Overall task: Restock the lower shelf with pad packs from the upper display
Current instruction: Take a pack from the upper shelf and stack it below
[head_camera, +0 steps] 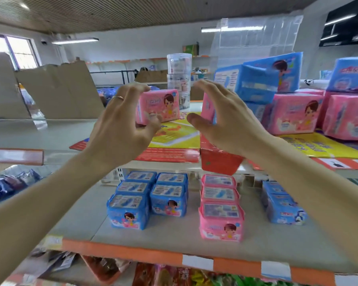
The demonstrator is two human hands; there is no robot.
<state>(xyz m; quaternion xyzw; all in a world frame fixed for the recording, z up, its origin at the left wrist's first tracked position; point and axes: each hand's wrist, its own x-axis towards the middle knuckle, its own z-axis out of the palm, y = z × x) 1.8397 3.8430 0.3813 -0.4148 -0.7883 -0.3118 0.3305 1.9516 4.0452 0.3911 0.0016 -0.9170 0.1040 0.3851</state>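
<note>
Pad packs fill both shelves. On the upper shelf (50,133), a pink pack (160,108) stands upright on a yellow poster (174,133), and the left hand (120,129) is curved around its left side, fingers over the top edge and thumb low against its front; whether the fingers truly press it I cannot tell. A gold ring (118,97) sits on one finger. The right hand (223,120) is cupped with fingers arched and thumb forward, just in front of a second pink pack (207,109) that it mostly hides; contact cannot be made out. The two hands are near each other with a gap between them.

Further right on the upper shelf stand more pink packs (296,114), with blue packs (262,77) stacked on top of them. A clear plastic jar (179,73) stands behind the hands.

On the lower shelf (174,234), two rows of blue packs (130,213) stand side by side on the left, a single row of three pink packs (221,221) in the middle, and another blue row (285,207) at the right, partly behind the right forearm. The shelf's front edge carries an orange strip (120,250) with white labels.
</note>
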